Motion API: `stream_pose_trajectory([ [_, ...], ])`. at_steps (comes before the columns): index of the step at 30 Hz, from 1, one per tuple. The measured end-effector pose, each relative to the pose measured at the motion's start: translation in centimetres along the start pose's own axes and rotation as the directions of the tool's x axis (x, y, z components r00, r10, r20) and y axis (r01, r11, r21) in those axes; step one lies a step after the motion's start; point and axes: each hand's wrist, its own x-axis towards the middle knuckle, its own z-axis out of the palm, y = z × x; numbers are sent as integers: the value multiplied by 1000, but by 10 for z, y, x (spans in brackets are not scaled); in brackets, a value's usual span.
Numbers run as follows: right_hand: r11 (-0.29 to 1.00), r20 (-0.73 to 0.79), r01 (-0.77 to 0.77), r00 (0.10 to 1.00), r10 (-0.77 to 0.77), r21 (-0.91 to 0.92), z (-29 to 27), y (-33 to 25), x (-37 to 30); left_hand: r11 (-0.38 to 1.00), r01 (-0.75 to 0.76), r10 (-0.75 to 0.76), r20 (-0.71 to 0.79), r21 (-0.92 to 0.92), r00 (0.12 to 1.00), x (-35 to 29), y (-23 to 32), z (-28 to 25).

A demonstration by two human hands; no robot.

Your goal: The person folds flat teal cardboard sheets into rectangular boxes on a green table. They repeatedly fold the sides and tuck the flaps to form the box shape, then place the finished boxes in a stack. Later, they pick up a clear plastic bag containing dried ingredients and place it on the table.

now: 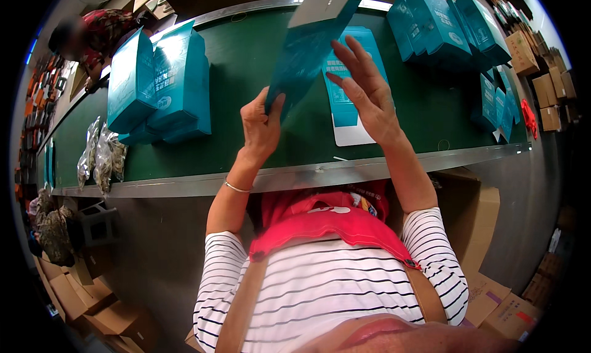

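Observation:
My left hand [261,122] pinches the lower end of a teal carton [308,54], which tilts up and away over the green table. White flaps stick out at the carton's top end. To its right my right hand [371,100] holds nothing, its fingers stretched apart beside the carton. Whether those fingertips touch the carton I cannot tell. Beneath my right hand a flat teal carton blank [345,119] with a white end flap lies on the table, partly covered by the hand and the raised carton.
Folded teal boxes [178,82] stand at the left, near clear bags of brownish contents [104,156]. More teal boxes [437,27] are grouped at the far right, with smaller ones [495,104] nearer. The metal table edge [320,171] runs before me. A person [104,33] is at far left.

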Motion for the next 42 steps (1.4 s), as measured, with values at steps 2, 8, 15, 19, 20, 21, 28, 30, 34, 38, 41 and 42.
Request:
stream_pose_trajectory([
  [2,880,-23,154,983,-184,-450,-20,-3,12,902,190,-179,64,-387,982,2,7,-11],
  [8,318,148,231,953,-263,-920,-40,-18,41,835,190,-76,234,-516,969,10,-9,-36],
  [15,630,327,123,919,219,-767,-66,-48,68,860,216,-141,192,-462,971,11,-27,-36],
  [19,750,503,-107,679,535,-652,-72,-53,72,904,184,-72,287,-387,955,15,-23,-40],
  [20,668,496,-111,585,642,-736,-68,-55,74,922,149,-28,322,-358,946,16,-24,-41],
  [21,579,470,-99,483,739,-809,-59,-57,76,938,111,15,357,-330,934,18,-24,-42],
  [28,403,302,-236,370,879,-884,-57,-29,56,980,-144,79,393,138,916,36,-7,-38],
  [30,380,206,-355,439,874,-854,-50,-31,59,765,-443,443,116,468,889,33,-5,-26],
  [34,469,94,-510,598,796,-721,-51,-39,49,730,-506,415,291,459,862,6,5,-8],
  [38,655,346,-736,577,740,-174,-65,-10,34,584,-538,417,344,608,842,-3,4,2],
  [41,652,484,-757,589,648,49,-54,4,16,583,-564,469,325,586,822,6,-1,3],
  [42,657,444,-752,607,659,55,-48,3,13,602,-563,477,311,566,822,8,-3,2],
])
